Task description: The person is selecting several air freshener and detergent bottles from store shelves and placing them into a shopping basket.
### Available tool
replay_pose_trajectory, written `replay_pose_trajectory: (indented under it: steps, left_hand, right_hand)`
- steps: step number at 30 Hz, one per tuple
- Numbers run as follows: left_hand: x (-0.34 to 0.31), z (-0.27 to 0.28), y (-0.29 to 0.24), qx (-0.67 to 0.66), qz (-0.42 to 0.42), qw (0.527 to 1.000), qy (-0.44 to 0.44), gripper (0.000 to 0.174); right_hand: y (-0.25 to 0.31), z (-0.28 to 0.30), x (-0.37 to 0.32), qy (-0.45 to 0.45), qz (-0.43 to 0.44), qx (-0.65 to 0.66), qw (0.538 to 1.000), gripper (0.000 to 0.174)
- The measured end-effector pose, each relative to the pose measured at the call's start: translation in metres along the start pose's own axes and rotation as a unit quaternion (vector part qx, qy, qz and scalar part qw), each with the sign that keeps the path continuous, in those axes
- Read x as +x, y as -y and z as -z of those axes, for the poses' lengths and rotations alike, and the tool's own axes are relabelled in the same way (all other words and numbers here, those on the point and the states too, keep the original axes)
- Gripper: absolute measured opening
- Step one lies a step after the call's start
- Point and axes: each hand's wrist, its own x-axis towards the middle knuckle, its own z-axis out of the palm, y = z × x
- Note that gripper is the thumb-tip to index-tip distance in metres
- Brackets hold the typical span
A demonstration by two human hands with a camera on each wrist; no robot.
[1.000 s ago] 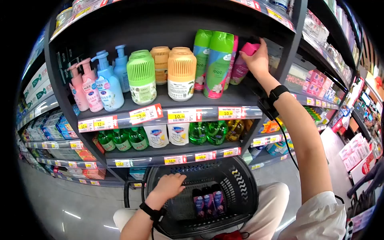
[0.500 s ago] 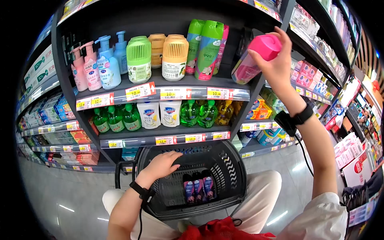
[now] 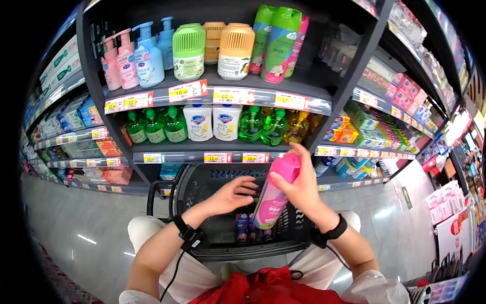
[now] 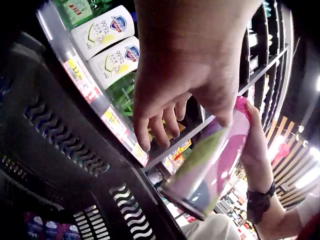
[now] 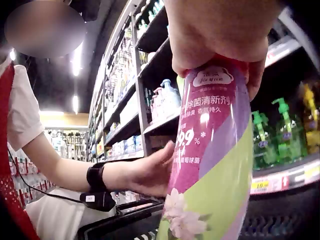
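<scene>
My right hand (image 3: 302,185) grips a pink air freshener can (image 3: 272,205) around its pink cap, holding it tilted over the black basket (image 3: 217,252). The can's label carries white print, a green band and pale flowers, plain in the right wrist view. Close beside the can, my left hand (image 3: 230,196) hovers above the basket with fingers loosely bent, nothing in its grasp. In the left wrist view its thumb overlaps the can. Several dark purple packs (image 4: 52,229) lie at the bottom of the basket, partly covered by the can in the head view.
On the upper shelf stand pump bottles (image 3: 149,58), green and orange ribbed-top jars (image 3: 236,53) and green spray cans (image 3: 280,48). Below are green pump bottles (image 3: 250,125) and white pouches (image 3: 226,123). Price-tag rails (image 3: 167,98) run along the shelf edges, close above the basket.
The right hand has taken the pink can from the upper shelf's right end and brought it down and left over the basket. The left hand has shifted slightly right, toward the can.
</scene>
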Motion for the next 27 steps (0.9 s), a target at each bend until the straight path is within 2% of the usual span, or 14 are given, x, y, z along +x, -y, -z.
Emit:
replay_pose_trajectory:
  steps: [1, 3, 5, 6, 8, 9, 11, 17, 20, 21, 23, 25, 27]
  left_hand:
    - [-0.001, -0.004, 0.002, -0.033, 0.009, 0.999, 0.030, 0.062]
    - [-0.002, -0.013, 0.009, -0.060, 0.030, 0.997, 0.035, 0.072]
    - [-0.002, -0.017, 0.013, 0.027, 0.045, 0.998, 0.022, 0.074]
    - [-0.002, -0.018, 0.011, 0.025, 0.054, 0.998, 0.018, 0.074]
    - [-0.002, -0.019, 0.002, 0.162, 0.051, 0.985, -0.026, 0.076]
    - [-0.001, -0.018, 0.006, 0.160, 0.062, 0.985, -0.027, 0.076]
    - [-0.002, -0.019, 0.016, 0.199, 0.013, 0.978, -0.059, 0.076]
    - [0.004, -0.020, 0.015, 0.134, 0.073, 0.984, -0.089, 0.077]
    - [0.005, -0.020, 0.005, 0.077, 0.107, 0.987, -0.088, 0.067]
    - [0.005, -0.019, 0.007, 0.076, 0.113, 0.987, -0.084, 0.067]
    - [0.005, -0.018, 0.013, 0.041, 0.112, 0.988, -0.097, 0.065]
    - [0.005, -0.017, 0.012, 0.032, 0.119, 0.988, -0.097, 0.060]
    - [0.006, -0.018, 0.005, -0.086, 0.128, 0.978, -0.140, 0.052]
  right_hand:
    - [-0.005, -0.012, -0.004, 0.006, -0.017, 0.003, 1.000, 0.073]
    - [-0.018, -0.034, -0.007, 0.005, -0.038, 0.024, 0.999, 0.072]
    - [-0.022, -0.047, -0.009, 0.020, -0.071, 0.053, 0.996, 0.071]
    - [-0.026, -0.054, -0.010, 0.022, -0.075, 0.061, 0.995, 0.071]
    - [-0.036, -0.065, -0.013, 0.025, -0.086, 0.075, 0.993, 0.072]
    - [-0.041, -0.069, -0.016, 0.030, -0.094, 0.081, 0.992, 0.072]
    - [-0.051, -0.077, -0.023, 0.008, -0.104, 0.092, 0.990, 0.071]
    - [-0.050, -0.074, -0.014, 0.004, -0.160, 0.169, 0.972, 0.076]
    - [-0.053, -0.071, -0.014, 0.019, -0.234, 0.304, 0.923, 0.067]
    - [-0.055, -0.071, -0.016, 0.017, -0.240, 0.304, 0.922, 0.067]
    - [-0.058, -0.072, -0.020, 0.027, -0.290, 0.388, 0.875, 0.066]
    - [-0.056, -0.065, -0.022, 0.053, -0.331, 0.395, 0.855, 0.067]
    - [-0.053, -0.061, -0.025, 0.126, -0.386, 0.380, 0.831, 0.058]
